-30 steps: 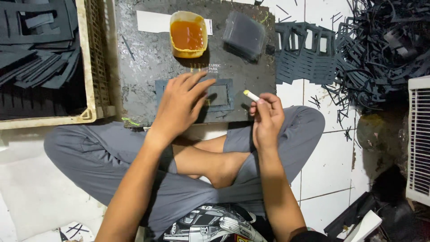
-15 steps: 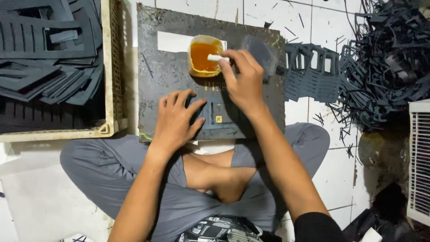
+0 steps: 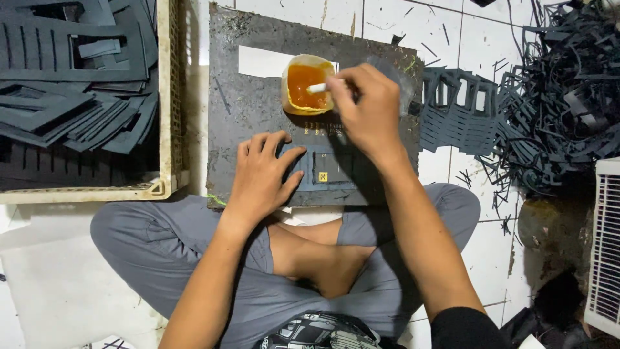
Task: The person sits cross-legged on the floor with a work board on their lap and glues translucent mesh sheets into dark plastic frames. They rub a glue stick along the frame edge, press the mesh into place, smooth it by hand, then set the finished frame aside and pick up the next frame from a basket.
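Board under our left hand (image 3: 261,178): rough, matt, dark work board (image 3: 252,110).
Cup by our right hand (image 3: 368,106): translucent plastic cup (image 3: 289,97), glossy orange glue.
Crate left of our hands: cream plastic crate (image 3: 169,97), matt dark foam sheets (image 3: 58,77).

From my remote seat I see a pale plastic crate (image 3: 169,97) of stacked dark foam sheets (image 3: 71,84) at left, a tangled heap of dark offcut strips (image 3: 562,97) at right, and a white slatted crate (image 3: 607,245) on white floor tiles (image 3: 491,258).
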